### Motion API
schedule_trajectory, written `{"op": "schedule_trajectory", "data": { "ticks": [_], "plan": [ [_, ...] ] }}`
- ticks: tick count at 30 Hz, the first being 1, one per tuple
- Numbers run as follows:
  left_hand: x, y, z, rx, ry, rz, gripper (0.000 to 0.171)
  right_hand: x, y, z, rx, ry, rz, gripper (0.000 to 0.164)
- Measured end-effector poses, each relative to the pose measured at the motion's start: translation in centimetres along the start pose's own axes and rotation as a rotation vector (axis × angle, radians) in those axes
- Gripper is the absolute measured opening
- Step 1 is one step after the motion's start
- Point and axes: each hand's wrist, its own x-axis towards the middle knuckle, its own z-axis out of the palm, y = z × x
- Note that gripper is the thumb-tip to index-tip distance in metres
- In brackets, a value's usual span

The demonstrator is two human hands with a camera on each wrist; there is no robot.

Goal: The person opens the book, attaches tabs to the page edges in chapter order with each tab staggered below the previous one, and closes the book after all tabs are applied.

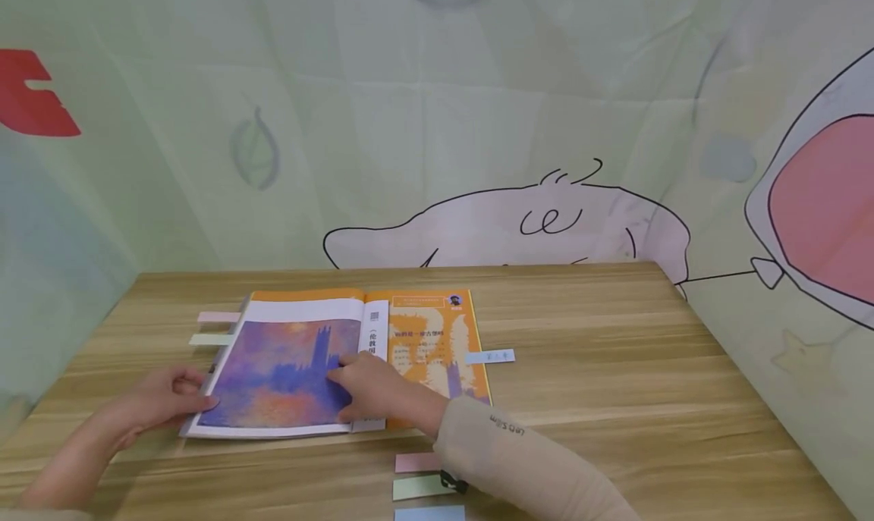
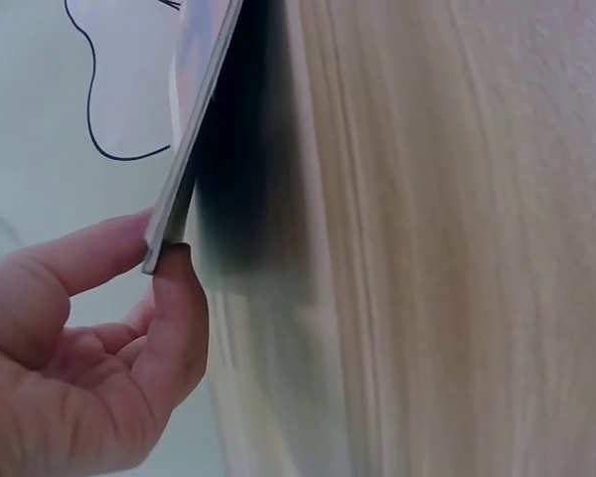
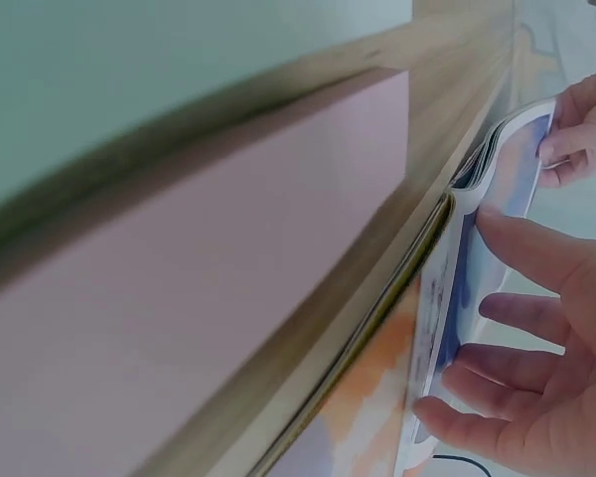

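An open book (image 1: 287, 373) lies on the wooden table, its left page filled by a purple and orange painting of a towered building. Orange and white covers the right page (image 1: 416, 354), with printed text. My left hand (image 1: 160, 396) pinches the left edge of the book between thumb and fingers; in the left wrist view that edge is raised off the table. Across the inner side of the painting, close to the fold, my right hand (image 1: 375, 388) rests with fingers spread, fingertips on the page. Its fingers look fairly straight in the right wrist view.
Pink (image 1: 217, 317) and pale green tabs (image 1: 210, 340) stick out at the book's left, a blue tab (image 1: 490, 356) at its right. Pink (image 1: 415, 462), green (image 1: 415, 488) and blue strips (image 1: 430, 513) lie at the table's front. A printed curtain (image 1: 423, 127) hangs behind.
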Motion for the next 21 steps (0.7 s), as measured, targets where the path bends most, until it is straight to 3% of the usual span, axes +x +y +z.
{"op": "schedule_trajectory", "data": {
  "ticks": [5, 15, 21],
  "plan": [
    [-0.4, 0.9, 0.0, 0.048, 0.05, -0.004, 0.057, 0.2, 0.2, 0.1, 0.008, 0.028, -0.013, 0.059],
    [-0.9, 2.6, 0.2, 0.096, 0.115, -0.015, 0.053, 0.5, 0.7, 0.1, 0.162, 0.04, 0.011, 0.058],
    [-1.2, 3.5, 0.3, 0.119, 0.165, 0.025, 0.051, 0.5, 1.4, -0.4, 0.439, 0.058, 0.089, 0.054]
  ]
}}
